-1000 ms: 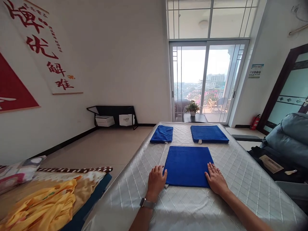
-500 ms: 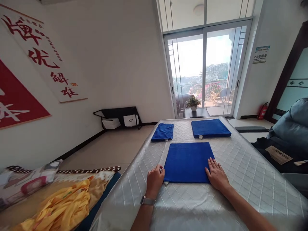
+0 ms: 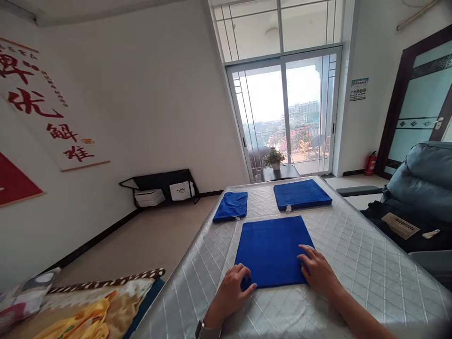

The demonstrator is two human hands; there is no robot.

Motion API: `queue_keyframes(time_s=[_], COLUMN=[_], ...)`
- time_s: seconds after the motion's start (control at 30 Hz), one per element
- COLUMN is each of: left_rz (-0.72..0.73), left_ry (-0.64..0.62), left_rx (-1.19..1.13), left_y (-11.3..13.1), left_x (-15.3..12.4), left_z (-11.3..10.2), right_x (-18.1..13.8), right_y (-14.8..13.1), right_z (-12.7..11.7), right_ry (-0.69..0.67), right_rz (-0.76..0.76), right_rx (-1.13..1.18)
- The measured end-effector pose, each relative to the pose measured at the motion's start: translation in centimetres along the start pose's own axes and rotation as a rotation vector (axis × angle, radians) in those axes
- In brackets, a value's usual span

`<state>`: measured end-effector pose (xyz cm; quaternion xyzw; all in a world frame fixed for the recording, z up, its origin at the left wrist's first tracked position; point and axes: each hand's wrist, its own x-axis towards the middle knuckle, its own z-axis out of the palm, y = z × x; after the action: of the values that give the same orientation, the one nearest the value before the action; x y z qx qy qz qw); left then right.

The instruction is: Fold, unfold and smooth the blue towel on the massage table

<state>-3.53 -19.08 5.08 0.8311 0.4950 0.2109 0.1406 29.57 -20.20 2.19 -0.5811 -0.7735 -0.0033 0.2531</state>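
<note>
A flat square of folded blue cloth, like a towel [image 3: 271, 249], lies in front of me on a silver quilted cover [image 3: 339, 254]. My left hand [image 3: 233, 287] is at its near left corner, fingers curved and thumb apart. Over the cloth's right edge rests my right hand [image 3: 316, 268], fingers loosely bent and spread, gripping nothing. Farther back, a smaller folded blue cloth [image 3: 231, 206] lies at the left, a white tag at its near edge. To the right of that sits a thicker stack of folded blue cloths [image 3: 302, 194], also with a white tag.
Beyond the far edge, a potted plant [image 3: 274, 158] stands on a chair [image 3: 280, 173] before a glass sliding door. A yellow cloth [image 3: 83, 320] lies on bedding at lower left. At right is a grey armchair [image 3: 418, 165]. A black rack [image 3: 162, 181] lies along the wall.
My left hand has opened from a closed curl and moved over the near left corner. My right hand has gone from lying flat to bent fingers. The view has turned slightly right.
</note>
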Motion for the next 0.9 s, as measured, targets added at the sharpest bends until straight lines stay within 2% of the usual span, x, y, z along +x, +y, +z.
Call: queue_keyframes(time_s=[0.13,0.27,0.47,0.67,0.77,0.9], left_rz=[-0.003,-0.014,-0.004,0.014,0.032,0.053], left_ry=[-0.021,-0.015,-0.007,0.001,-0.004,0.005], left_rx=[-0.003,-0.003,-0.020,-0.010,-0.003,0.016], left_y=[-0.1,-0.5,-0.6,-0.7,-1.0,-1.2], left_x=[-0.2,-0.1,-0.1,0.0,0.0,0.1], left_z=[-0.2,-0.1,-0.1,0.3,0.7,1.1], right_x=[-0.4,-0.3,-0.3,-0.5,-0.4,-0.4], right_y=[-0.9,-1.4,-1.1,-1.4,-1.6,-1.5], right_z=[-1.7,-2.6,-2.4,-1.2,-1.1,-1.5], right_ry=[-0.126,-0.199,-0.184,-0.097,-0.077,-0.109], right_rz=[-0.187,-0.186,-0.271,-0.395,-0.377,-0.324], right_rx=[0.170,0.203,0.149,-0.048,-0.078,0.028])
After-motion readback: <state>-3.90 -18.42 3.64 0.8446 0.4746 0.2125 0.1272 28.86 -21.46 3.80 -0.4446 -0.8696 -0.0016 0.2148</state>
